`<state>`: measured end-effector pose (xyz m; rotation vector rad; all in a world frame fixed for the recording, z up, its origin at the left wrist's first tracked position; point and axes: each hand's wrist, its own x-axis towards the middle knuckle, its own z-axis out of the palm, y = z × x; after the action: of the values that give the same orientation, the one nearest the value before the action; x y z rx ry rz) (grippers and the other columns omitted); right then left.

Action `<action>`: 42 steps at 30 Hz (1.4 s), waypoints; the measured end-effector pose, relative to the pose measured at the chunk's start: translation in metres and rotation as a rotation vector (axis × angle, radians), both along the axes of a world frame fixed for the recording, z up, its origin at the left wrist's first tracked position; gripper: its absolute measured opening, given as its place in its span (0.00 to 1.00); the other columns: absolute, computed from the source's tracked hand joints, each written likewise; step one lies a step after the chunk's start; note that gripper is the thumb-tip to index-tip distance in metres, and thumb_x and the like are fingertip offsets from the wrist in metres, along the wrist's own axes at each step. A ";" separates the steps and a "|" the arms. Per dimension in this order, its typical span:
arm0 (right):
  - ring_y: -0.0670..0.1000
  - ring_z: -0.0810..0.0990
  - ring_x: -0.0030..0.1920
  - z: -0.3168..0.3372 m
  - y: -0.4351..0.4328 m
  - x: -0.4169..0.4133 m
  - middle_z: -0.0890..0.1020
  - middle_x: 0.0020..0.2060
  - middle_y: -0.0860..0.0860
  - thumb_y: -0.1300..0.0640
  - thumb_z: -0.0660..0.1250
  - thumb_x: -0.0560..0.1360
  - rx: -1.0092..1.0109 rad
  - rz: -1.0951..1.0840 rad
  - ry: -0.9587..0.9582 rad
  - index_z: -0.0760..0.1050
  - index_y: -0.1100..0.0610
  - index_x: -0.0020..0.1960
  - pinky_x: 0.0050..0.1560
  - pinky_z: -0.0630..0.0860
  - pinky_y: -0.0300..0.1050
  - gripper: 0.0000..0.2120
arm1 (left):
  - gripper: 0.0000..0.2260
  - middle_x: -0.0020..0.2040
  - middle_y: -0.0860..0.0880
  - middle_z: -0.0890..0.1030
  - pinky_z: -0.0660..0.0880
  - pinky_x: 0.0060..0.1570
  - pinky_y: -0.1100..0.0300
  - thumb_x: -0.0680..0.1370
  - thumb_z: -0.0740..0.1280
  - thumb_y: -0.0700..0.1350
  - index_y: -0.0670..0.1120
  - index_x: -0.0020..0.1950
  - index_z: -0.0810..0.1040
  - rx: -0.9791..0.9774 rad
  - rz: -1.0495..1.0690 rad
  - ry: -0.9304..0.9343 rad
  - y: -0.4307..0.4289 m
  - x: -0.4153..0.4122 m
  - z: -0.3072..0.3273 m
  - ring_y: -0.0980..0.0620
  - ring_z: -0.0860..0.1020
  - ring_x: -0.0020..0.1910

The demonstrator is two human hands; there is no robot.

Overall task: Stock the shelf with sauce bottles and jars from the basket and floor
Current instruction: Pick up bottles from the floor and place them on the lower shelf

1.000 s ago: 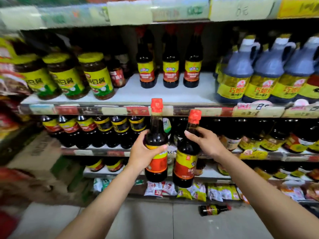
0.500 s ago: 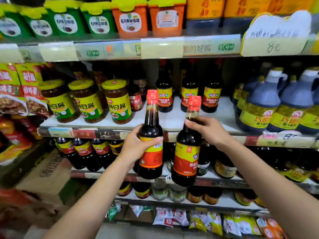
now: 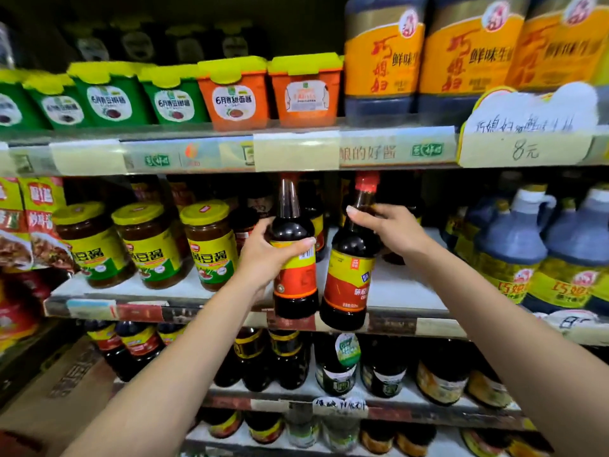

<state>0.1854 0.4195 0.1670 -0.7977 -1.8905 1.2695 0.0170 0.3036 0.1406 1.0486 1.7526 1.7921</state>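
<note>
**Held items**
- Left hand [image 3: 263, 258]: fingers and thumb wrapped round the shoulder and upper label of a dark sauce bottle [image 3: 293, 285] with a red and yellow label. The bottle is upright. Its top reaches the underside of the shelf above, and the cap is hidden there.
- Right hand [image 3: 389, 225]: fingers and thumb pinching the neck of a second sauce bottle [image 3: 349, 285], just below its red cap. This bottle leans slightly, base toward the left.
- Both bottles are in the air at the near edge of the middle shelf [image 3: 405, 288], side by side, with their bases in front of the shelf's price strip. Whether the two touch cannot be told.

**Middle shelf**
- Left: three jars with yellow lids [image 3: 207, 249], standing in a row, with red and yellow packets [image 3: 36, 219] further left.
- Far side, behind the held bottles: more dark bottles, mostly hidden.
- Right: large dark jugs with yellow labels [image 3: 507, 255].

**Upper shelf**
- Green tubs [image 3: 108, 100] at left, then two orange tubs [image 3: 234, 97], all with yellow lids.
- Right: big orange-labelled jugs [image 3: 382, 61] above a handwritten price card [image 3: 524, 143].

**Lower shelves**
- Rows of dark bottles [image 3: 283, 361].
- A cardboard box [image 3: 66, 384] stands at the near left.
</note>
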 end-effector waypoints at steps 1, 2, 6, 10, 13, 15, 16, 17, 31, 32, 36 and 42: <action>0.46 0.82 0.43 0.001 0.004 -0.003 0.84 0.40 0.46 0.45 0.70 0.69 0.006 -0.008 -0.004 0.81 0.52 0.42 0.46 0.76 0.41 0.10 | 0.24 0.44 0.54 0.80 0.78 0.37 0.69 0.63 0.78 0.40 0.49 0.55 0.74 0.004 -0.003 0.007 0.004 -0.002 0.001 0.59 0.78 0.41; 0.47 0.82 0.44 0.001 0.008 -0.006 0.84 0.41 0.46 0.44 0.70 0.69 0.016 -0.014 -0.015 0.81 0.50 0.40 0.47 0.76 0.42 0.09 | 0.26 0.45 0.53 0.80 0.77 0.39 0.67 0.63 0.78 0.40 0.48 0.57 0.73 0.005 -0.006 0.017 0.006 -0.004 0.003 0.58 0.79 0.42; 0.48 0.82 0.48 0.005 0.017 -0.015 0.84 0.44 0.48 0.44 0.70 0.69 0.025 -0.031 -0.006 0.81 0.51 0.44 0.52 0.75 0.44 0.11 | 0.30 0.52 0.49 0.79 0.75 0.48 0.60 0.62 0.79 0.40 0.48 0.60 0.71 0.024 -0.012 0.062 0.019 -0.013 0.003 0.54 0.78 0.49; 0.45 0.82 0.49 0.007 0.022 -0.018 0.84 0.47 0.48 0.47 0.72 0.69 0.052 -0.041 0.019 0.81 0.51 0.48 0.53 0.76 0.41 0.12 | 0.35 0.58 0.45 0.78 0.76 0.52 0.57 0.61 0.79 0.42 0.47 0.64 0.69 0.038 -0.011 0.065 0.032 -0.026 -0.002 0.51 0.78 0.54; 0.36 0.79 0.46 0.005 0.023 -0.020 0.82 0.44 0.42 0.49 0.71 0.70 0.124 -0.050 -0.009 0.79 0.47 0.45 0.47 0.73 0.29 0.05 | 0.36 0.59 0.48 0.76 0.75 0.58 0.52 0.61 0.80 0.44 0.49 0.65 0.68 0.033 0.011 0.109 0.040 -0.033 -0.011 0.50 0.76 0.58; 0.35 0.77 0.46 0.002 0.025 -0.021 0.81 0.44 0.41 0.47 0.71 0.70 0.191 -0.100 -0.053 0.78 0.43 0.44 0.48 0.72 0.29 0.04 | 0.37 0.58 0.50 0.75 0.73 0.60 0.53 0.61 0.80 0.44 0.49 0.65 0.67 0.039 0.021 0.166 0.042 -0.034 -0.017 0.51 0.75 0.58; 0.38 0.77 0.48 -0.001 0.027 -0.022 0.82 0.45 0.42 0.45 0.71 0.69 0.215 -0.118 -0.070 0.78 0.42 0.42 0.52 0.74 0.34 0.04 | 0.36 0.57 0.51 0.75 0.73 0.60 0.55 0.61 0.79 0.43 0.49 0.65 0.67 0.042 0.017 0.191 0.043 -0.035 -0.020 0.52 0.75 0.58; 0.42 0.78 0.51 -0.005 0.030 -0.022 0.82 0.46 0.43 0.42 0.71 0.67 0.230 -0.126 -0.082 0.79 0.41 0.41 0.56 0.75 0.41 0.05 | 0.35 0.56 0.51 0.75 0.72 0.59 0.56 0.61 0.79 0.43 0.49 0.64 0.68 0.047 0.006 0.200 0.044 -0.035 -0.023 0.52 0.75 0.58; 0.43 0.76 0.52 -0.016 0.038 -0.032 0.80 0.50 0.44 0.43 0.69 0.70 0.350 -0.149 -0.176 0.77 0.50 0.58 0.50 0.69 0.37 0.19 | 0.34 0.53 0.55 0.73 0.67 0.55 0.62 0.64 0.78 0.42 0.50 0.65 0.65 0.008 -0.085 0.228 0.057 -0.039 -0.042 0.56 0.72 0.56; 0.44 0.76 0.52 -0.018 0.038 -0.032 0.80 0.50 0.44 0.43 0.69 0.70 0.354 -0.160 -0.171 0.77 0.50 0.58 0.49 0.69 0.35 0.19 | 0.35 0.54 0.56 0.73 0.67 0.55 0.63 0.64 0.78 0.42 0.49 0.66 0.65 -0.001 -0.092 0.241 0.056 -0.039 -0.042 0.56 0.72 0.56; 0.45 0.80 0.51 -0.029 0.037 -0.031 0.81 0.47 0.44 0.44 0.71 0.68 0.290 -0.174 -0.049 0.78 0.48 0.53 0.49 0.75 0.36 0.15 | 0.37 0.56 0.54 0.73 0.67 0.57 0.62 0.64 0.78 0.45 0.49 0.69 0.63 -0.027 -0.095 0.255 0.054 -0.043 -0.045 0.55 0.72 0.58; 0.47 0.80 0.53 -0.041 0.036 -0.028 0.82 0.50 0.47 0.45 0.72 0.67 0.229 -0.185 0.025 0.76 0.47 0.53 0.53 0.77 0.45 0.16 | 0.41 0.53 0.61 0.72 0.67 0.46 0.80 0.64 0.77 0.37 0.49 0.70 0.59 -0.037 -0.215 0.250 0.048 -0.046 -0.045 0.63 0.73 0.53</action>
<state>0.1577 0.4559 0.1259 -0.8090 -1.8541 0.9274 -0.0292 0.3514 0.0957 1.4376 1.7274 1.5466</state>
